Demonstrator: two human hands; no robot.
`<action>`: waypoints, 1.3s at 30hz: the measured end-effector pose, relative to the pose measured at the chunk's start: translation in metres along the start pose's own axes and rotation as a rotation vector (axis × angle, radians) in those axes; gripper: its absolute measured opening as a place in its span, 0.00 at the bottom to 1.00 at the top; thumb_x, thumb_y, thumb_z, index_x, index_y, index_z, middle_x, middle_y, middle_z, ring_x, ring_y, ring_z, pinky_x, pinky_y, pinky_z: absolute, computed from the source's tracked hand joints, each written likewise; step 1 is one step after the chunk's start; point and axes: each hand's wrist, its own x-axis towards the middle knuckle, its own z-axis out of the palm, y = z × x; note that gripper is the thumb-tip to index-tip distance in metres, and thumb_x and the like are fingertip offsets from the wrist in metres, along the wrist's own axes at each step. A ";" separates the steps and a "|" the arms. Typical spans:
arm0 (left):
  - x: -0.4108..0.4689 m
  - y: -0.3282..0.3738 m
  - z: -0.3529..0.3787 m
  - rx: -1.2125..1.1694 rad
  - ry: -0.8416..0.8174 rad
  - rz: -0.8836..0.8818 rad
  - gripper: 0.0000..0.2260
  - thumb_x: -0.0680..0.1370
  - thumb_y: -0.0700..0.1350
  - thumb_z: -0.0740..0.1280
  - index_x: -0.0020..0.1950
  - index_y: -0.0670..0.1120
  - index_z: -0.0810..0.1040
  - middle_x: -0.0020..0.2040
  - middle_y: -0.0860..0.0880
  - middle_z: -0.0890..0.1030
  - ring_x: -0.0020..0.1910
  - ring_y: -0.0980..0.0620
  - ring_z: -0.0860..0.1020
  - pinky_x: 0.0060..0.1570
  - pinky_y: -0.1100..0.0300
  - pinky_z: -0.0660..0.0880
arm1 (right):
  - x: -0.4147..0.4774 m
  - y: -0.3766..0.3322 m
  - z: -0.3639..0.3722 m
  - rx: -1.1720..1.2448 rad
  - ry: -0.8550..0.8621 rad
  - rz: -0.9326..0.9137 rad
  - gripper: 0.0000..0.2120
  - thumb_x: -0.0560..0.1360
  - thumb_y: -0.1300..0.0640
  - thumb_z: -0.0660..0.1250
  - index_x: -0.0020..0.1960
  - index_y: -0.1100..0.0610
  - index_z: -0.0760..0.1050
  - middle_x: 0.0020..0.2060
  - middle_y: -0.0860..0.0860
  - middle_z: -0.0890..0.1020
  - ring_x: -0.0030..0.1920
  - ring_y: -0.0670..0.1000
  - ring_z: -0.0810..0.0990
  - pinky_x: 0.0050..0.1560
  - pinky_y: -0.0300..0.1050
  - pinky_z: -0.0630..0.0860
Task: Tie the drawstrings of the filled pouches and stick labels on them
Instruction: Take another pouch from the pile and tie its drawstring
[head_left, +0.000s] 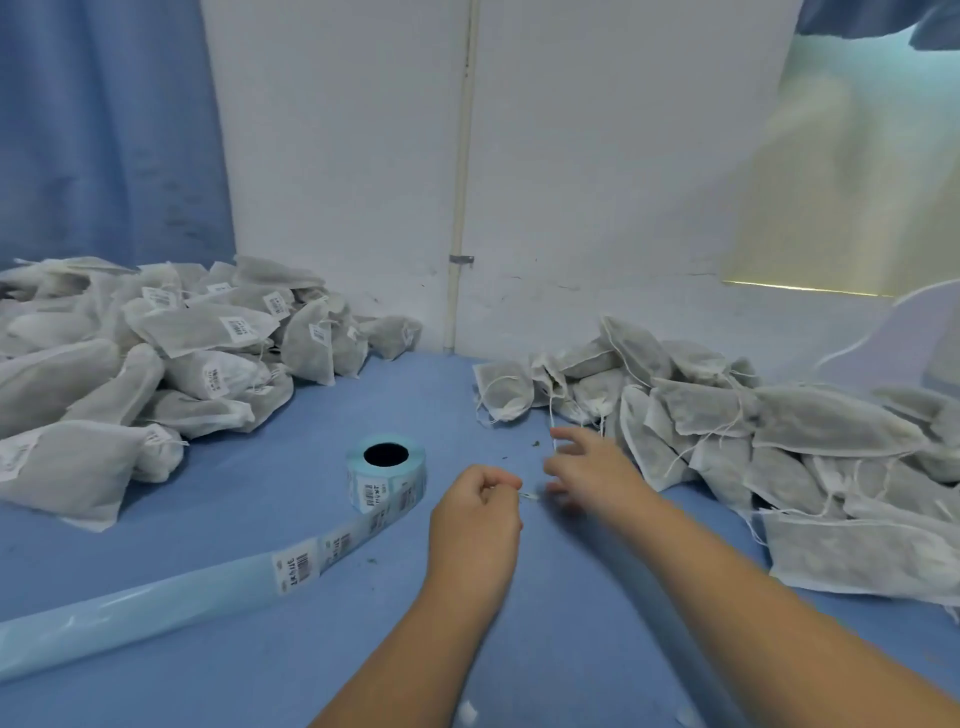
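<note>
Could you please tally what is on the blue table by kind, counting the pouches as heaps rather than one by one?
Pouch heaps: 2, the labelled heap and the unlabelled heap
Label roll: 1
Hands: 2, the left hand and the right hand
Total: 5
</note>
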 end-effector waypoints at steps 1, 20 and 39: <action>0.000 0.000 0.000 -0.005 -0.005 -0.011 0.11 0.76 0.37 0.60 0.42 0.49 0.79 0.29 0.53 0.75 0.23 0.60 0.69 0.23 0.70 0.66 | 0.015 -0.001 -0.001 -0.102 0.001 -0.040 0.26 0.73 0.63 0.63 0.70 0.51 0.69 0.59 0.52 0.74 0.42 0.55 0.81 0.45 0.50 0.78; 0.002 -0.006 0.000 0.038 -0.059 -0.019 0.11 0.75 0.39 0.59 0.39 0.52 0.77 0.25 0.56 0.72 0.25 0.58 0.69 0.25 0.68 0.65 | 0.119 -0.024 0.018 -1.205 -0.115 -0.090 0.28 0.78 0.61 0.59 0.76 0.57 0.56 0.74 0.58 0.57 0.74 0.59 0.57 0.69 0.51 0.65; -0.007 0.008 -0.005 0.139 0.049 0.116 0.05 0.78 0.42 0.63 0.50 0.52 0.74 0.43 0.53 0.77 0.32 0.63 0.72 0.31 0.73 0.66 | -0.053 -0.022 -0.040 -0.166 0.323 -0.425 0.11 0.72 0.62 0.68 0.51 0.49 0.81 0.38 0.41 0.78 0.32 0.40 0.73 0.34 0.28 0.66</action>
